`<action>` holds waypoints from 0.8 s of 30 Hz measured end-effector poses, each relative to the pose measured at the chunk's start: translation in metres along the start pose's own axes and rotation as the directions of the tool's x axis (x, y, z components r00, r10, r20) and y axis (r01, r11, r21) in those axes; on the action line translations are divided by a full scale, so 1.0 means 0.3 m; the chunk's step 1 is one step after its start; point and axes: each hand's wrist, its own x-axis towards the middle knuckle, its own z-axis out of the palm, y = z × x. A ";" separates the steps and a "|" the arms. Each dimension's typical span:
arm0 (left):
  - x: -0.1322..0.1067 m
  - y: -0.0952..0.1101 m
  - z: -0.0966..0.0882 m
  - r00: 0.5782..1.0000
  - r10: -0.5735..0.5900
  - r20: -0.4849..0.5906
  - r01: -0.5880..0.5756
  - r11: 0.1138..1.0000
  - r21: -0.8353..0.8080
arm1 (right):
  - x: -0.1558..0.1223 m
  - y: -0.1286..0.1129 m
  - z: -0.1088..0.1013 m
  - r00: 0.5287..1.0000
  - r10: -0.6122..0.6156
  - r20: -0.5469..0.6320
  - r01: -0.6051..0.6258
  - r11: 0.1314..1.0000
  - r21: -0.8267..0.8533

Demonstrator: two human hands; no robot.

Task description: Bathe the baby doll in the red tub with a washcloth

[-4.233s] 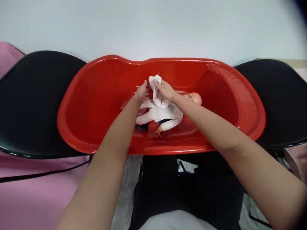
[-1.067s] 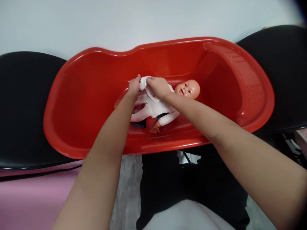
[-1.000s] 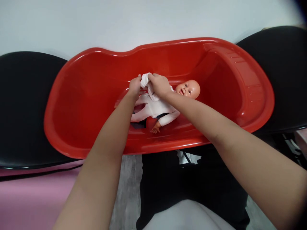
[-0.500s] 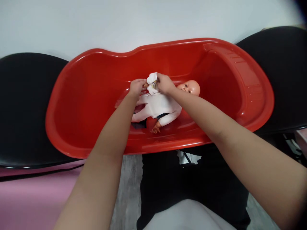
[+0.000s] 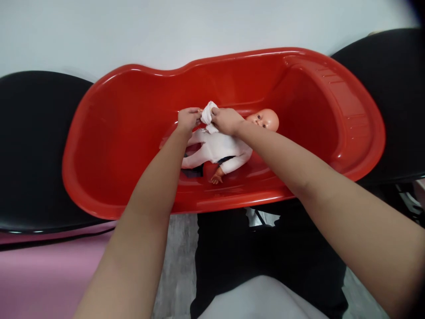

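Observation:
A baby doll (image 5: 219, 146) in a white one-piece suit lies on its back in a red baby bathtub (image 5: 99, 173), its bald head toward the right. My left hand (image 5: 188, 119) is closed at the end of the doll's far arm, pinching the doll's hand, which is mostly hidden. Bunched white cloth, seemingly the doll's sleeve (image 5: 208, 113), lies between my two hands. Fingers of my right hand (image 5: 227, 120) are closed on that sleeve. The doll's near arm rests on the tub floor with its hand showing below the cuff.
The tub sits across two black round-edged seats, one at the left (image 5: 36, 150) and one at the right (image 5: 392, 102). A pale wall (image 5: 166, 31) rises behind. Pink material (image 5: 49, 279) hangs at lower left, with grey flooring (image 5: 177, 266) below.
My right hand has shifted slightly left and turned over the sleeve, which is now bunched closer to my left hand. The doll's hand is more covered than before.

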 end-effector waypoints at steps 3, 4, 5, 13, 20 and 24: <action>-0.003 0.006 0.001 0.999 0.008 0.034 -0.008 1.000 0.014 | -0.005 -0.008 -0.002 0.998 -0.065 0.005 0.065 0.996 -0.067; -0.004 0.007 0.002 0.999 0.003 0.039 -0.004 1.000 0.014 | -0.006 -0.012 -0.001 0.998 -0.070 0.005 0.070 0.994 -0.084; -0.004 0.009 0.002 0.999 0.000 0.045 -0.001 1.000 0.012 | -0.006 -0.015 -0.001 0.998 -0.068 0.007 0.068 0.993 -0.099; -0.007 0.006 -0.001 0.999 -0.006 0.050 0.006 1.000 0.010 | -0.005 -0.023 -0.010 0.999 -0.040 0.033 0.044 0.992 -0.115; -0.011 0.008 0.006 1.000 -0.012 0.024 0.012 1.000 0.005 | -0.006 -0.029 -0.019 0.997 -0.047 0.062 0.055 0.989 -0.134; -0.006 0.004 0.001 0.999 0.005 0.036 -0.005 1.000 0.009 | -0.008 -0.029 -0.014 0.998 -0.048 0.038 0.053 0.989 -0.139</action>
